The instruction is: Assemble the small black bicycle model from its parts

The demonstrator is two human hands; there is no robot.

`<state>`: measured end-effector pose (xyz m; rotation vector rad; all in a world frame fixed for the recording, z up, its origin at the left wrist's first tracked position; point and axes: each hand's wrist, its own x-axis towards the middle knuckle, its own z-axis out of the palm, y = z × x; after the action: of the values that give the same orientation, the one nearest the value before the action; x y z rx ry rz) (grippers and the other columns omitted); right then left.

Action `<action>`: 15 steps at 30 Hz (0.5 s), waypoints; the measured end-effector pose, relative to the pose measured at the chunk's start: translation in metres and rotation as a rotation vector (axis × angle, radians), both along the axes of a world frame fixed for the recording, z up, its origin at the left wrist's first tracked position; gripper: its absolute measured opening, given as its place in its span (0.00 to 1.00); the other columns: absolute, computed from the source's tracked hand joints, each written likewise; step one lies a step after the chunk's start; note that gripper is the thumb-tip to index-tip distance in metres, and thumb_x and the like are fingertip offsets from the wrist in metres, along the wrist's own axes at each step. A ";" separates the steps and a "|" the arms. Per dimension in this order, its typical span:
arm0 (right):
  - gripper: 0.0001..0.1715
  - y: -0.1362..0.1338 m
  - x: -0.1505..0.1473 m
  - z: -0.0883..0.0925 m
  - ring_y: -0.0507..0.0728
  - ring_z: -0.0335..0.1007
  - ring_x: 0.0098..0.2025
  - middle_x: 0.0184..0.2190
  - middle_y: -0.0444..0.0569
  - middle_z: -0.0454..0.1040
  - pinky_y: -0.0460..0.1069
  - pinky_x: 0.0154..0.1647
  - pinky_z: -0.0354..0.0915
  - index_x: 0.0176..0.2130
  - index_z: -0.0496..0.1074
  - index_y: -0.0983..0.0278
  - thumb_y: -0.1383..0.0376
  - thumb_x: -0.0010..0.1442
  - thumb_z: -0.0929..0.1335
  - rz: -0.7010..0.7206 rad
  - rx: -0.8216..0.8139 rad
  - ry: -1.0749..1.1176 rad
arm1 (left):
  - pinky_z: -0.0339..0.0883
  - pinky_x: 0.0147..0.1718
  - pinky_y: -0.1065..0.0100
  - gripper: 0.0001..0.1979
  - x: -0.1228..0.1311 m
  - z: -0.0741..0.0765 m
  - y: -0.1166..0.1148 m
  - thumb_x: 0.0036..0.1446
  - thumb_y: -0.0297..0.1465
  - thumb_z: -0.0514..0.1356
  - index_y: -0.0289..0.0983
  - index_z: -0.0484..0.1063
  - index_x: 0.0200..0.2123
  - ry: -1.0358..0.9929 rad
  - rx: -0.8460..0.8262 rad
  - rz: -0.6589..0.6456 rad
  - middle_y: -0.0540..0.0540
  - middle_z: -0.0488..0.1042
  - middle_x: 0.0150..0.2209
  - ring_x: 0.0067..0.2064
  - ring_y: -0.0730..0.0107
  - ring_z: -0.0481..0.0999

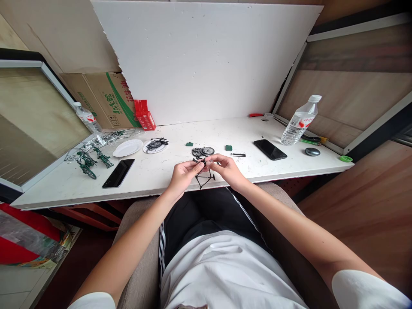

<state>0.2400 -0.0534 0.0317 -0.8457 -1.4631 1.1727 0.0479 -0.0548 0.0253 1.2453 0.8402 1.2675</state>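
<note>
Both my hands meet over the front edge of the white table (154,174). My left hand (182,175) and my right hand (225,167) pinch a small black model bicycle frame (204,175) between their fingertips, its thin struts hanging down below them. Just behind my hands lie two small black wheels (203,151). A black pin-like part (238,154) and two small green blocks (228,147) rest on the table close by.
Two black phones (118,173) (270,149) lie left and right. A white plate (128,147), a dish with black parts (155,146), finished green model bicycles (92,159), a red box (144,115), a cardboard box (99,98), a water bottle (299,120).
</note>
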 end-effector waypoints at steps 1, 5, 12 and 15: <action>0.20 0.001 0.000 -0.001 0.59 0.81 0.42 0.41 0.48 0.82 0.56 0.53 0.75 0.44 0.82 0.59 0.49 0.60 0.78 0.009 -0.009 0.008 | 0.76 0.52 0.56 0.22 0.000 0.000 0.000 0.49 0.45 0.79 0.34 0.87 0.39 0.003 0.000 0.002 0.40 0.86 0.38 0.43 0.54 0.86; 0.21 0.003 0.000 -0.007 0.59 0.83 0.42 0.40 0.48 0.81 0.57 0.53 0.76 0.45 0.81 0.59 0.49 0.60 0.79 0.034 -0.016 0.035 | 0.76 0.52 0.55 0.22 0.000 0.000 0.000 0.49 0.46 0.79 0.34 0.86 0.39 0.005 -0.001 -0.003 0.40 0.86 0.37 0.43 0.54 0.85; 0.22 0.005 0.000 -0.010 0.59 0.83 0.41 0.41 0.48 0.80 0.58 0.54 0.77 0.47 0.80 0.59 0.50 0.60 0.79 0.045 -0.003 0.056 | 0.76 0.53 0.54 0.22 -0.001 -0.002 0.001 0.50 0.46 0.78 0.34 0.86 0.40 -0.005 -0.014 -0.019 0.38 0.86 0.39 0.43 0.54 0.86; 0.23 0.005 0.000 -0.010 0.58 0.81 0.42 0.43 0.48 0.79 0.58 0.53 0.78 0.47 0.78 0.59 0.49 0.59 0.79 0.024 0.011 0.040 | 0.75 0.53 0.54 0.22 -0.001 -0.004 0.002 0.51 0.45 0.78 0.34 0.86 0.40 -0.009 -0.018 -0.022 0.38 0.86 0.40 0.43 0.54 0.85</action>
<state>0.2398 -0.0482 0.0214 -0.7951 -1.4487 1.1921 0.0467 -0.0526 0.0217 1.2303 0.8274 1.2441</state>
